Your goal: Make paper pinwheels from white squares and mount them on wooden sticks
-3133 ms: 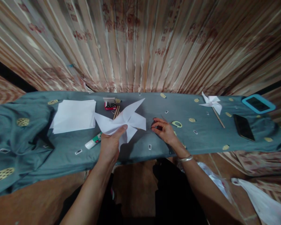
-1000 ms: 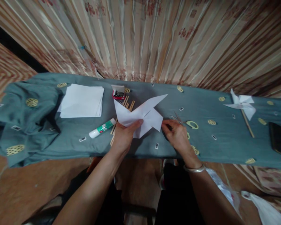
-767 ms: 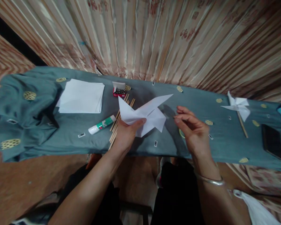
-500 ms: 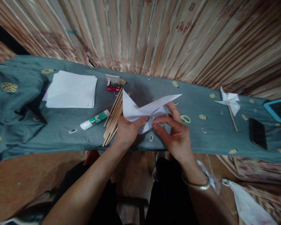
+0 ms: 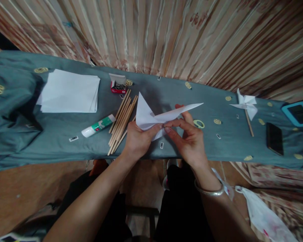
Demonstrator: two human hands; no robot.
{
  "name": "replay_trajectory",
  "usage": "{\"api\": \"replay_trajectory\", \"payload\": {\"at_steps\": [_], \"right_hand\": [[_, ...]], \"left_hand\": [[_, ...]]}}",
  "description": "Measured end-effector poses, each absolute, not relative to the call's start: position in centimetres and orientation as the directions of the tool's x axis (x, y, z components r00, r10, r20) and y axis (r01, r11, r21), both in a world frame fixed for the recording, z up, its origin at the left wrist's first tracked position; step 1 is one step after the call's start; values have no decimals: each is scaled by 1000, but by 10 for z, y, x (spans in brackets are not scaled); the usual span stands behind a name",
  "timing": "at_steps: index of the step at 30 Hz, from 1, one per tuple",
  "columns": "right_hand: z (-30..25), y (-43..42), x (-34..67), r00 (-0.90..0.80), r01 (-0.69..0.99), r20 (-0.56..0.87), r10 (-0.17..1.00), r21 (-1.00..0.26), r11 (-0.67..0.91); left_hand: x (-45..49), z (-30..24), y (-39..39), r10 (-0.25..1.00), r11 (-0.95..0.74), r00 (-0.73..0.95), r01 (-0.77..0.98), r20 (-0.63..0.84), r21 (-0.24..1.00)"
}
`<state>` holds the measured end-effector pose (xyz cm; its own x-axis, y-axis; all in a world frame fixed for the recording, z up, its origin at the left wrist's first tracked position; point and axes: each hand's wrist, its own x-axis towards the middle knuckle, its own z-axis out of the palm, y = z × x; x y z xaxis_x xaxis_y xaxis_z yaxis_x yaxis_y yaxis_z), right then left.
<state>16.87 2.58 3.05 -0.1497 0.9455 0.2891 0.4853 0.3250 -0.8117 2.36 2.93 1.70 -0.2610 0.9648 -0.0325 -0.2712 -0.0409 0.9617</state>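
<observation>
In front of me, above the cloth, is a folded white paper pinwheel (image 5: 147, 117) with pointed blades standing up. My left hand (image 5: 138, 139) is closed on its left side, the thumb pressing at the middle folds. My right hand (image 5: 189, 137) pinches thumb and forefinger together at the pinwheel's centre, on a tiny dark metal pin (image 5: 164, 126) that is mostly hidden. Its other fingers lie behind the paper. A finished-looking pinwheel (image 5: 246, 101) on a wooden stick rests farther right.
Left of my hands lie wooden sticks (image 5: 121, 122), a glue stick (image 5: 98, 126), an open red box (image 5: 118, 85) of small metal pieces and a paper stack (image 5: 69, 92). On the right are scissors (image 5: 199, 124), partly hidden, a black phone (image 5: 274, 138) and a blue-framed device (image 5: 299, 113).
My right thumb and forefinger have come up against the paper's centre, close to my left thumb. The pinwheel has tilted slightly. The whole view has shifted a little.
</observation>
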Motion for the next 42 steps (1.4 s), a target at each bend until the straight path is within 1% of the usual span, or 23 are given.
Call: {"api": "replay_trajectory", "payload": {"at_steps": [8, 13, 19, 32, 36, 40, 42], "right_hand": [[25, 29, 173, -138, 374, 258, 956, -880, 292], [25, 30, 175, -155, 347, 238, 959, -896, 279], [24, 30, 177, -175, 316, 220, 960, -911, 266], [23, 31, 179, -216, 302, 223, 951, -911, 282], [23, 31, 180, -213, 298, 217, 953, -914, 274], [24, 30, 181, -205, 314, 205, 957, -912, 263], [25, 30, 180, -201, 323, 199, 959, -911, 257]], "left_hand": [[22, 9, 30, 978, -62, -206, -186, 23, 981], [20, 12, 30, 980, -83, -190, -135, 57, 987], [18, 13, 29, 984, -79, -169, -128, 57, 989], [17, 14, 28, 986, -78, -156, -143, 55, 987], [16, 14, 28, 991, -73, -123, -123, 58, 990], [16, 12, 28, 989, -108, -118, -145, 91, 984], [16, 11, 28, 989, -111, -111, -128, 97, 986]]}}
